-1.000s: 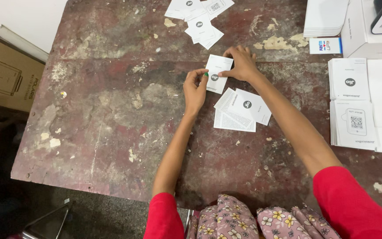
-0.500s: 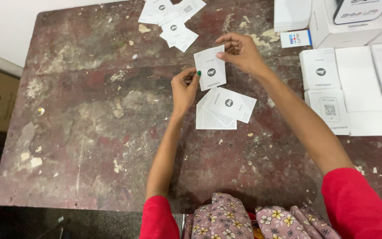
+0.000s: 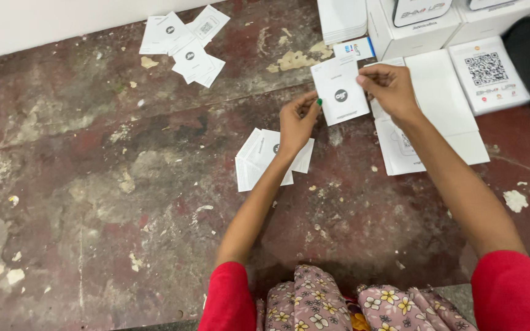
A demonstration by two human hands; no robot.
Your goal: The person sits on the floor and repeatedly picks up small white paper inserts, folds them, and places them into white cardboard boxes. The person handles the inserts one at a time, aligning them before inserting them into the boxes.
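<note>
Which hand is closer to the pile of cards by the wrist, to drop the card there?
Left. The left hand pinches the card right above the pile; the right hand is farther away.

The white rectangular label card [image 3: 340, 91] with a round black mark is held above the worktop [image 3: 124, 184], pinched between the left hand [image 3: 297, 119] and the right hand [image 3: 389, 87]. A fanned stack of white cards [image 3: 259, 160] lies just below-left of it. A scattered group of white cards [image 3: 184, 38] lies well apart to its upper left. White boxes [image 3: 418, 18] stand above-right of it. A white square-code sheet [image 3: 489, 73] lies to its right.
</note>
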